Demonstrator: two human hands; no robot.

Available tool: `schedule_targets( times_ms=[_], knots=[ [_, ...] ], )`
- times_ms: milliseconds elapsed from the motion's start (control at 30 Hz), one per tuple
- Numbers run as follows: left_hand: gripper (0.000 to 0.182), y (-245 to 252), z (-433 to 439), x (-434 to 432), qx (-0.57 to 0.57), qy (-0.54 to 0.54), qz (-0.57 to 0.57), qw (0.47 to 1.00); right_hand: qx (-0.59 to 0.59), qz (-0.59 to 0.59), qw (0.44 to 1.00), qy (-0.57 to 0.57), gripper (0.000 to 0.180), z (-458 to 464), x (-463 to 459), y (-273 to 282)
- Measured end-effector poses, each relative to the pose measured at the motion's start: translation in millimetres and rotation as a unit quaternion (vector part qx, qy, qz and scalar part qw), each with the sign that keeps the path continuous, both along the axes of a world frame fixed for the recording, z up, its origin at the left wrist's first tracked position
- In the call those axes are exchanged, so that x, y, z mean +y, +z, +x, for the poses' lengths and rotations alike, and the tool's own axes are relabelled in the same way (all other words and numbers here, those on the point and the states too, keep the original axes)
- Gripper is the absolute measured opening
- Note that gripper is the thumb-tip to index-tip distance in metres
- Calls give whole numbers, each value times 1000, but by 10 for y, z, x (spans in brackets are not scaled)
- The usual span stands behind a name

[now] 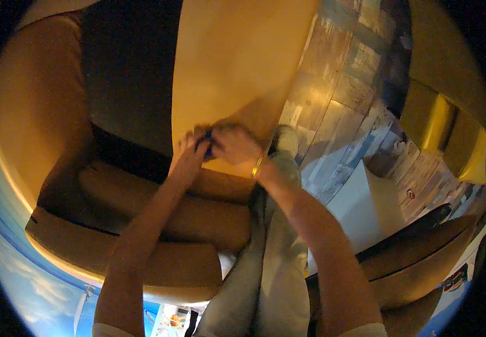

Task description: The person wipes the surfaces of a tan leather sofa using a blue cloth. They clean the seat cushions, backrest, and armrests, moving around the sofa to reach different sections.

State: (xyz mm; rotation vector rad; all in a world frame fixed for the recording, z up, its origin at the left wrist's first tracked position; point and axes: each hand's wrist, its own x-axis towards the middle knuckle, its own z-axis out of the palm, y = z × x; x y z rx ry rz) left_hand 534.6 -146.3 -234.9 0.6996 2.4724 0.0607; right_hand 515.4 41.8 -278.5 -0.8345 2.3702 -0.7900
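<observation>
Both hands meet over the near end of a long tan surface, which looks like a tabletop. My left hand has its fingers bent around a small dark blue thing, too blurred to name. From the right, my right hand reaches to the same thing, its fingers against it. A gold-coloured bracelet circles the right wrist. The fingertips are blurred and partly hide the blue thing.
A brown padded bench stands along the near and left sides. Wood-patterned flooring runs to the right. Brown seating is at lower right, with a yellow-lit piece of furniture beyond. A wall with a painted sky curves at lower left.
</observation>
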Motion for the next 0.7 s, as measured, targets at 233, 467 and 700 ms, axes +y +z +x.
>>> schedule_targets(
  times_ms=[233,467,700],
  knots=[
    [27,-221,-1489,1140,148,77,159,973,251,7,918,-308,24,-992,807,-157],
    [17,-195,-198,1043,38,11,123,992,-109,-98,848,-510,25,624,594,-237],
    [25,138,921,561,-123,-159,112,973,-495,-185,481,-700,34,2164,-248,11]
  ],
)
